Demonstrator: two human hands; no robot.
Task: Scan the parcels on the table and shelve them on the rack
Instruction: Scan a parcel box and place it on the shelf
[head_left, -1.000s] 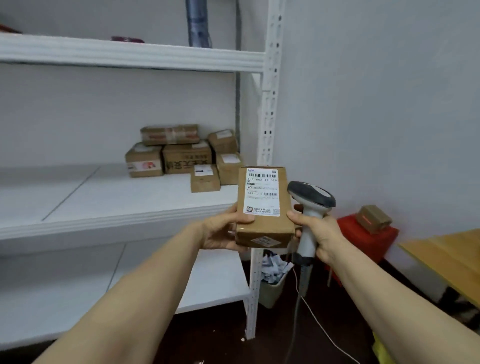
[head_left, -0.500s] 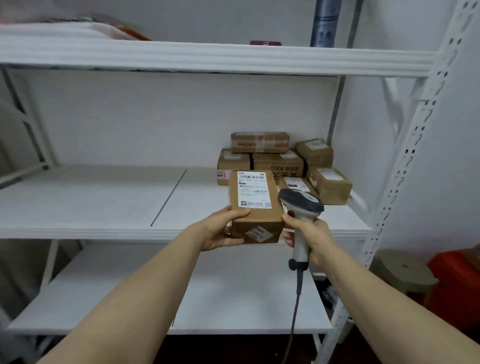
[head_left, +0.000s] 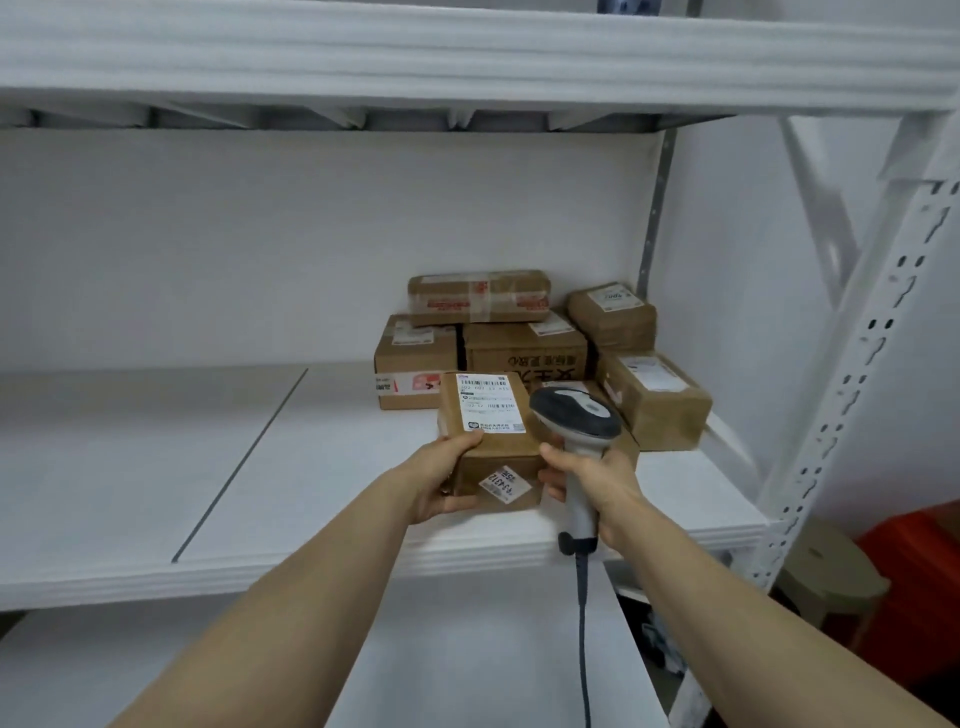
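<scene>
A brown cardboard parcel with a white barcode label on top is over the middle shelf of the white rack. My left hand grips its near left corner. My right hand holds the grey and white barcode scanner by its handle, right beside the parcel, with its fingers touching the parcel's right side. The scanner's cable hangs down. Several brown parcels are stacked at the back right of the same shelf.
The rack's upper shelf runs across overhead. A lower shelf lies below my arms. The perforated white upright stands at the right. Beyond it are a round stool and a red bin on the floor.
I have come closer to the rack and the view has tilted down. The parcel and scanner have moved forward over the middle shelf, near the stacked parcels.
</scene>
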